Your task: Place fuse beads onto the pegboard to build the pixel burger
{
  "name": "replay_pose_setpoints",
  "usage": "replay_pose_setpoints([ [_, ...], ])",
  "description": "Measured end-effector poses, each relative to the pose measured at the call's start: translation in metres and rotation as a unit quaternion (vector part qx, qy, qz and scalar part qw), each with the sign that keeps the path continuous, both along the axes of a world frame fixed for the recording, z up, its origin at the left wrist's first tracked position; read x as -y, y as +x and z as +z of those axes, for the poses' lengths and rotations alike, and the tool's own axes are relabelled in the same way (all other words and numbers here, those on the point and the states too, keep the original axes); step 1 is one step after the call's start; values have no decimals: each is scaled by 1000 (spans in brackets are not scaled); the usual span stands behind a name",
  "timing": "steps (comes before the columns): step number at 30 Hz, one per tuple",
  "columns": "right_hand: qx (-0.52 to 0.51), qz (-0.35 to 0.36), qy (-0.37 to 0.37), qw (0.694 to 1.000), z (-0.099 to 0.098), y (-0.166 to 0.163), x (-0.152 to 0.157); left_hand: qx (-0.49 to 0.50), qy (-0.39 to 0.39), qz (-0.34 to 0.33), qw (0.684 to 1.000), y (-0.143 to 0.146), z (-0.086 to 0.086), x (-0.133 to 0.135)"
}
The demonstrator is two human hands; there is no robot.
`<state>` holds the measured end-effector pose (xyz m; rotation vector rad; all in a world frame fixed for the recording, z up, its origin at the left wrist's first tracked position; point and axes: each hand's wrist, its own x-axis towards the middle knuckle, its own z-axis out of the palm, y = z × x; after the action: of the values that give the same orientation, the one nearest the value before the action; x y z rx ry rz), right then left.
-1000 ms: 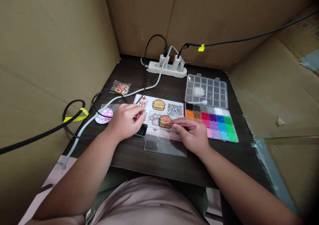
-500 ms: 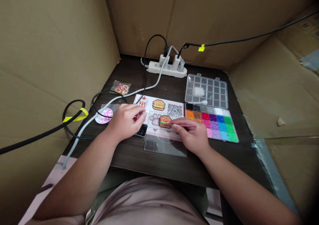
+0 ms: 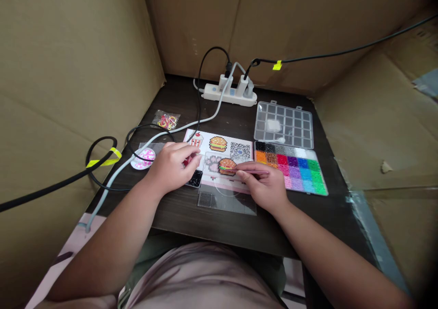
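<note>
My right hand (image 3: 268,186) pinches a pair of pink tweezers (image 3: 255,171), tips pointing left onto the bead burger (image 3: 226,166). This burger lies on a clear pegboard (image 3: 227,204) over a printed pattern sheet (image 3: 208,137). Curved above a small bead tray (image 3: 195,178) at the board's left edge is my left hand (image 3: 174,167). Its thumb and forefinger are slightly apart, with nothing visible between them. Red beads show under those fingers, black beads nearer me. Whether a bead sits in the tweezer tips is too small to tell.
A bead box (image 3: 296,174) with many colours lies at right, its compartmented lid (image 3: 297,126) opened back. Behind stands a power strip (image 3: 229,98). A white cable (image 3: 205,119) crosses the dark table. At left are a round dish (image 3: 143,159) of pink-white pieces and a bag of rings (image 3: 165,120).
Hardly anything differs. Both hands, the tweezers and the pegboard stay in almost the same place.
</note>
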<state>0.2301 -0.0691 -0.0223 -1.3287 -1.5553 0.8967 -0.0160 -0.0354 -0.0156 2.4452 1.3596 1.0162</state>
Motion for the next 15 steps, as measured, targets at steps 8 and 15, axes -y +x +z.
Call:
replay_pose_setpoints([
  [8, 8, 5, -6, 1000, 0, 1, 0, 1, -11, 4, 1000, 0, 0, 0],
  [15, -5, -16, 14, 1000, 4, -1, 1, 3, -3, 0, 1000, 0, 0, -1],
])
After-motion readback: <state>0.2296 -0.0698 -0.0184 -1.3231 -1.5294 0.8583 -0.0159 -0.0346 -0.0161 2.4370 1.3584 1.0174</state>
